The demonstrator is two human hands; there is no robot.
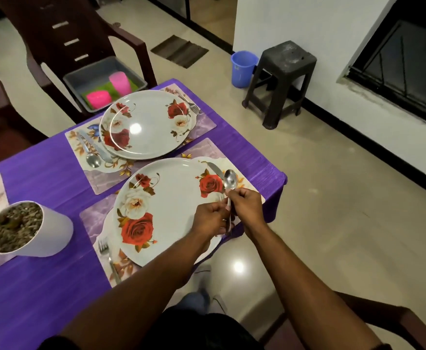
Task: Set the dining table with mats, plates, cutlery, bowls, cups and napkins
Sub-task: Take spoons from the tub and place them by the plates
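Two rose-patterned plates sit on floral mats on the purple table: a near plate [167,210] and a far plate [146,123]. My right hand [244,207] pinches a steel spoon [230,180] by its handle, bowl pointing away, over the near plate's right rim. My left hand [210,218] grips the lower end of cutlery handles beside it; which pieces it holds is hidden. A knife [214,170] lies on the near mat [232,161] to the right of the plate, a fork [108,258] to its left. The far mat has a spoon [93,159] and a fork [190,103].
A grey tub [128,72] with two pink cups [119,83] and green napkins rests on a brown chair [63,34] beyond the table. A white pot [27,228] of gravel stands at the left. A black stool [282,79] and blue bucket [243,68] stand on the floor.
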